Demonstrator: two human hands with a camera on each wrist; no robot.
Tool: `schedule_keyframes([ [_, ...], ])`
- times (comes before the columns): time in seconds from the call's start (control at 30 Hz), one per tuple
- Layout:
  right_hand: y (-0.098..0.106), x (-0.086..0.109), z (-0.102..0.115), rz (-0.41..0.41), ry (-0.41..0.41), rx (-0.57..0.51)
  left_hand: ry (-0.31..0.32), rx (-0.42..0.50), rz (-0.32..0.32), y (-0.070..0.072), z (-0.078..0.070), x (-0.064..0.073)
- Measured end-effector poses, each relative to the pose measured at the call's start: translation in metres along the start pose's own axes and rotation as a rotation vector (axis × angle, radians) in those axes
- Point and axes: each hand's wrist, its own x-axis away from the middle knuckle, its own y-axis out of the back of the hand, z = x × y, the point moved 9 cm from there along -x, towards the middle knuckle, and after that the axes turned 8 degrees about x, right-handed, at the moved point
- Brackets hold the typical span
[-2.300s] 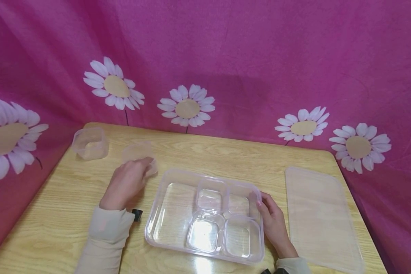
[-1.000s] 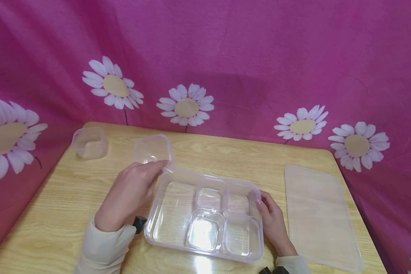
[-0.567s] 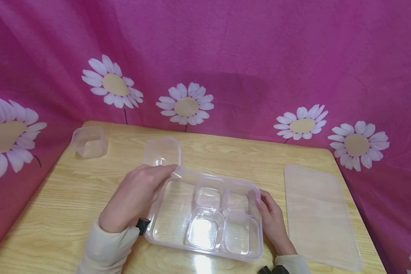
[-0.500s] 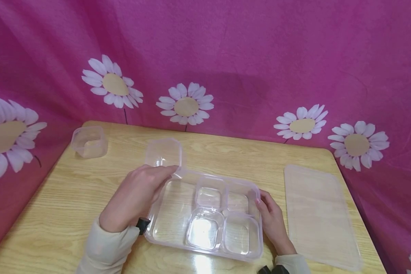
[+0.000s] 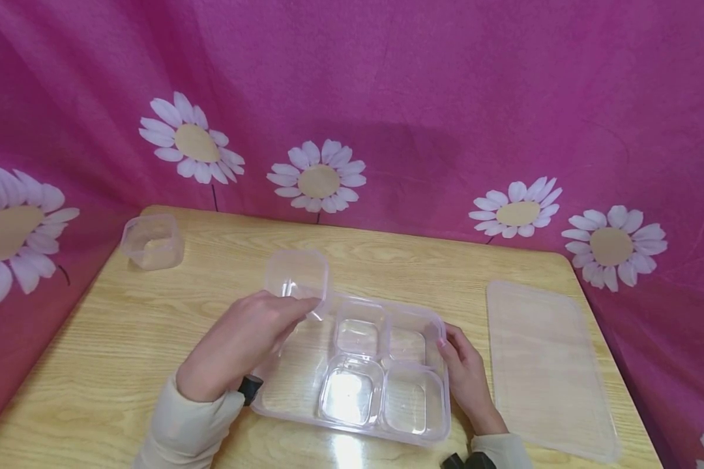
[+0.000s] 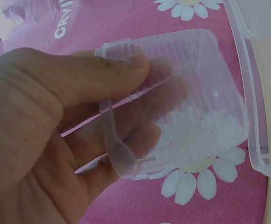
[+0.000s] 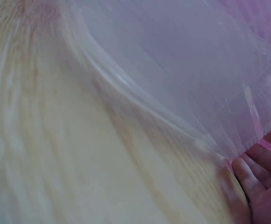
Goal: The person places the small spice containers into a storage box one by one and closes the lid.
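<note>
Cup (image 5: 298, 277) is pinched at its rim by the left grip (image 5: 240, 345), tilted, by the far-left corner of the tray (image 5: 296, 374), toward the far edge of the table (image 5: 422, 260); contact with the tray can't be confirmed. Tray's right wall is held by the right grip (image 5: 468, 378). Main risk: tray rim could be snagged if the cup is lowered at that tilt. Pivot or slip could be caused by the rim-only pinch on slick plastic. If pushed sideways with the right grip loosened, the tray could be shoved toward the flat lid (image 5: 551, 371) at the table's right edge and its four small cups (image 5: 407, 400) jostled. Clear walls are easily misjudged. Spare cup (image 5: 152, 244) at the table's far-left corner is less exposed.
</note>
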Motion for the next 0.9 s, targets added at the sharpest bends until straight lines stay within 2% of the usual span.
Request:
schedule_keyframes([
  [0.3, 0.001, 0.0, 0.001, -0.014, 0.01, -0.003, -0.012, 0.02, 0.1, -0.014, -0.004, -0.001],
  [0.6, 0.001, 0.0, 0.001, -0.014, 0.005, -0.004, 0.04, 0.039, 0.154, -0.022, 0.0, -0.001],
  [0.9, 0.0, -0.001, 0.002, -0.015, 0.042, -0.029, 0.096, 0.102, 0.237, -0.038, 0.008, -0.003],
])
